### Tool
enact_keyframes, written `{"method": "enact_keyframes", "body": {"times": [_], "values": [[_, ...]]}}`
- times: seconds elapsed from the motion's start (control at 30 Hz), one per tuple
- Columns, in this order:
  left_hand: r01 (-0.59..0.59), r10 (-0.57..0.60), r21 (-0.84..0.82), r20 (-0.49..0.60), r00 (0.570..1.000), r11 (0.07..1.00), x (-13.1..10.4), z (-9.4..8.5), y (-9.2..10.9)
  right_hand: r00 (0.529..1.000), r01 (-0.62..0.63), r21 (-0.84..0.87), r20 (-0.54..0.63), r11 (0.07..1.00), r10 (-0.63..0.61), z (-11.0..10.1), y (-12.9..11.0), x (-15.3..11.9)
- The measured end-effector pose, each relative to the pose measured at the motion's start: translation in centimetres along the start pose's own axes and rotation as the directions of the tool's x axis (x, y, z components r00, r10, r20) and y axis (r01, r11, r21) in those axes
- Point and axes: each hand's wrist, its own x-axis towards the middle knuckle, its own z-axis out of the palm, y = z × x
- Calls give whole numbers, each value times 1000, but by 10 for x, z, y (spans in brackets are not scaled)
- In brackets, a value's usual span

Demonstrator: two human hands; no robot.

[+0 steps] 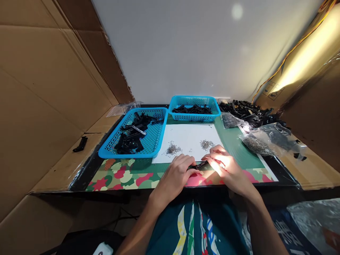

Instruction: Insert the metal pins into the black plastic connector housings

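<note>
A small black plastic part (201, 165) lies between my two hands, just above the patterned front edge of the mat. My left hand (178, 174) is closed on the part's left end, thumb below and fingers above. At its right end is my right hand (225, 167), with thumb and fingers pinched together; whatever they hold is too small to name. Beyond the hands, a white sheet (187, 136) bears two piles of tiny metal pieces, a left pile (173, 148) and a right pile (206, 144).
Blue baskets of black parts stand at left (156, 141) and at the back (194, 117). A black parts heap (252, 112) and plastic bags (259, 143) lie right. One black part (80, 144) sits far left. Cardboard walls (47, 88) flank the table.
</note>
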Motion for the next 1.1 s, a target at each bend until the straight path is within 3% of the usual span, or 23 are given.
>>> {"method": "enact_keyframes", "body": {"times": [0.13, 0.2, 0.3, 0.37, 0.53, 0.73, 0.87, 1.1], "values": [[20, -20, -20, 18, 1000, 1000, 0, 0, 1, 988, 128, -141, -73, 982, -139, 1, 2, 6], [37, -36, -46, 26, 999, 998, 0, 0, 1, 974, 131, -119, -167, 984, -150, 4, 1, 8], [50, -47, -85, 38, 998, 995, -1, 0, 2, 926, 49, 54, -377, 997, -25, 13, -4, 9], [48, -45, -99, 39, 998, 994, -1, 1, 2, 904, 2, 141, -423, 990, 58, 19, -6, 9], [31, -29, -83, 29, 999, 996, -1, 4, 2, 966, -23, 199, -248, 980, 73, 29, -3, 8], [15, -13, -69, 16, 1000, 997, -2, 6, -1, 973, -60, 189, -210, 980, 100, 29, -3, 7], [21, -19, -67, 21, 1000, 998, -3, 6, -1, 987, -79, 171, -123, 982, 101, 26, -8, 9], [69, -65, -100, 47, 997, 993, -3, 3, 3, 995, -53, 121, -76, 991, 63, 25, -12, 7]]}}
